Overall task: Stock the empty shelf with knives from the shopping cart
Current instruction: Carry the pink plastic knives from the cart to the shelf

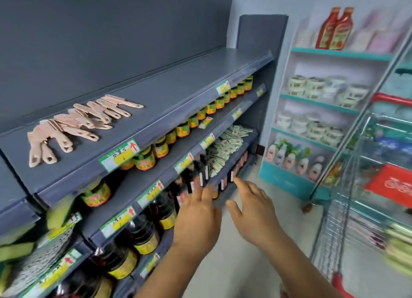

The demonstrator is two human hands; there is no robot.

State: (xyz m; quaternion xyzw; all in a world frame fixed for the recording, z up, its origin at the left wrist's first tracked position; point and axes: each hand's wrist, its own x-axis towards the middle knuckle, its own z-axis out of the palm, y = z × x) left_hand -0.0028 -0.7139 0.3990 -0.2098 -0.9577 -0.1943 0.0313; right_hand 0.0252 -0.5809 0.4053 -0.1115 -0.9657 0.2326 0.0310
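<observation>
Both empty: left hand (198,213) and right hand (254,210), fingers loose and spread. Knives (75,123) already up on the top shelf (178,92) around 10 o'clock, handles toward the aisle. Shopping cart (365,186) off at 3 o'clock, nearer the right hand, so probably next reach.

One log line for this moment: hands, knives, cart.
left hand: open, empty | right hand: open, empty | knives: row on top shelf | cart: at right

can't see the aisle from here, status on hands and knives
Left hand and right hand open, empty. Knives lying on top shelf. Nothing in the way.
</observation>
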